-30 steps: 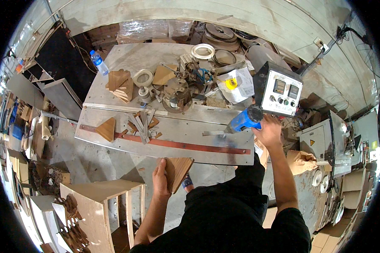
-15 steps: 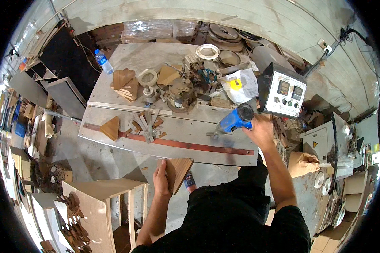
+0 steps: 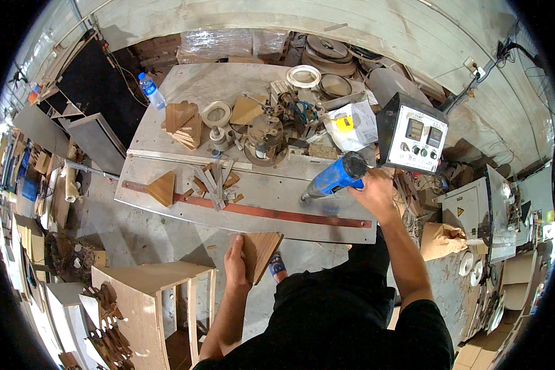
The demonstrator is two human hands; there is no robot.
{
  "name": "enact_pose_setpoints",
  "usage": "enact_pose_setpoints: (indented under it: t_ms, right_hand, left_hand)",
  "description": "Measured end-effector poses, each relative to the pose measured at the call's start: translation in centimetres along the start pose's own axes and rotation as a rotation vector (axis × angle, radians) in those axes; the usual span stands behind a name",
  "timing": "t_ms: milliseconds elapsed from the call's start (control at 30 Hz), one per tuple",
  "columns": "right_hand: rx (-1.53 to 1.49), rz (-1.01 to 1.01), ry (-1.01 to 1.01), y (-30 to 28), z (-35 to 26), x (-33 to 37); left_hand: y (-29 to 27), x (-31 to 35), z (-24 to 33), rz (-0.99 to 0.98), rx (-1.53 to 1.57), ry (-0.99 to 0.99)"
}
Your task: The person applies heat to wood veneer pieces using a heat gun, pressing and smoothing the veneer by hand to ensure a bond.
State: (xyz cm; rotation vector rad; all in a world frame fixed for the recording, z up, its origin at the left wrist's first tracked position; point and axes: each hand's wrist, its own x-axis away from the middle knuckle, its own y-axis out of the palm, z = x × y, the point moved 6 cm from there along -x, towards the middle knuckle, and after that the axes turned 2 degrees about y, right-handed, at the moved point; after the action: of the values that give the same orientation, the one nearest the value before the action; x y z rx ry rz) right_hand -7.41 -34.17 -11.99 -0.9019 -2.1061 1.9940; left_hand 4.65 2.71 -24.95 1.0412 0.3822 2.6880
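In my left hand [image 3: 235, 262] is a brown wooden board [image 3: 264, 253] with striped grain and slanted edges, held in front of the table's near edge. The fingers are closed round its left side. My right hand [image 3: 376, 192] grips the handle of a blue heat gun [image 3: 332, 179] over the right part of the metal table [image 3: 277, 191]. Its grey nozzle points down and left, close to the tabletop. A red-brown strip [image 3: 271, 213] runs along the table's near side. Left of the heat gun lie several thin scrap sticks [image 3: 214, 185] and a wooden piece [image 3: 161, 189].
A control box [image 3: 413, 137] with displays and knobs stands at the right. Farther back are a metal machine part [image 3: 265, 137], white rings [image 3: 303, 76], stacked wood pieces [image 3: 184, 124], papers [image 3: 353, 125] and a water bottle [image 3: 152, 91]. A wooden cabinet frame [image 3: 148, 280] stands at lower left.
The heat gun has tipped and shifted slightly left and down, its nozzle now lower. My right hand moved with it. My left hand and the board have hardly moved.
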Motion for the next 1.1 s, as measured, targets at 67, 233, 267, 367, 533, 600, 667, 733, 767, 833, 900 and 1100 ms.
enact_pose_setpoints:
  t_ms: [67,233,267,367,533,600,667,733,767,833,900,1100]
  right_hand:
    - [-0.002,-0.003,0.009,0.1,0.0,0.0]
    - [-0.019,0.067,-0.036,-0.3,-0.2,0.1]
    - [-0.025,0.085,-0.047,-0.3,-0.3,0.0]
    - [-0.004,0.03,-0.012,-0.3,-0.4,0.1]
    - [-0.024,0.042,-0.015,-0.5,-0.5,0.3]
    - [-0.016,0.047,-0.019,-0.6,-0.4,0.3]
    - [-0.003,0.056,-0.026,-0.6,-0.2,0.4]
    - [-0.008,0.063,-0.032,-0.8,-0.2,0.5]
    - [-0.009,0.068,-0.035,-1.0,-0.2,0.5]
    - [-0.014,0.062,-0.021,-0.9,0.0,0.6]
    - [-0.014,0.069,-0.021,-0.8,0.1,0.8]
    - [-0.003,0.071,-0.025,-0.7,0.3,0.9]
  left_hand:
    - [0.0,0.0,0.0,-0.005,0.002,0.0]
    - [-0.3,-0.5,-0.3,-0.01,-0.005,-0.007]
    - [-0.5,-0.7,-0.4,-0.011,-0.003,0.0]
    - [-0.6,-0.9,-0.6,-0.014,0.005,0.016]
    - [0.0,-0.2,-0.1,0.016,0.014,0.012]
    - [0.1,-0.1,-0.1,0.011,0.011,0.007]
    - [0.3,0.1,0.0,0.005,0.007,0.006]
    - [0.5,0.3,0.0,-0.002,0.003,0.008]
    - [0.7,0.4,0.1,-0.006,-0.002,0.011]
    - [1.0,0.5,0.3,-0.014,-0.01,0.016]
    - [0.9,0.5,0.1,-0.015,-0.005,0.012]
    - [0.1,-0.4,-0.9,-0.029,-0.032,0.001]
